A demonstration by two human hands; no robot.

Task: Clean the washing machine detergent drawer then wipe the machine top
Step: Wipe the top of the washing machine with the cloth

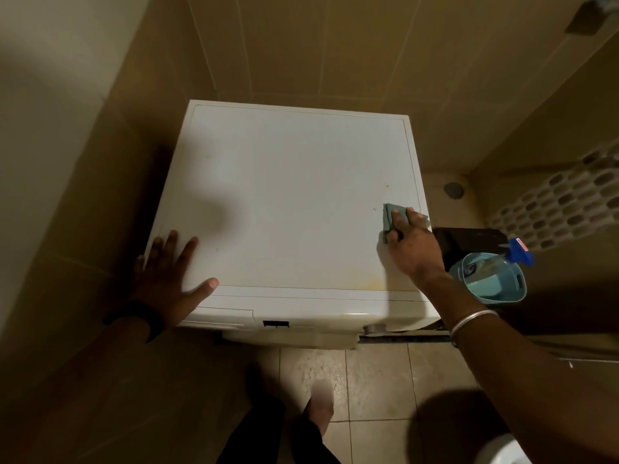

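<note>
Down at the near edge, a bare foot (320, 401) stands on the beige floor tiles (378, 383), just in front of the white front-loading washing machine (284, 202). Its flat white top fills the middle of the view, with yellowish stains along the near right strip. The left hand (170, 276) lies flat at the near left corner of the top, fingers spread wide, thumb pointing right, holding nothing; a dark band sits on that wrist. Over on the right, the right hand (410, 241) presses a small folded green cloth (390, 222) against the top, close to the right edge, fingers curled over it; a silver bangle (469, 324) circles that forearm. The closed detergent drawer front (219, 318) sits on the near left face, right below the left hand. Just right of the machine, lower down, a light blue plastic basket (492, 277) holds a clear spray bottle with a blue trigger (516, 251).
</note>
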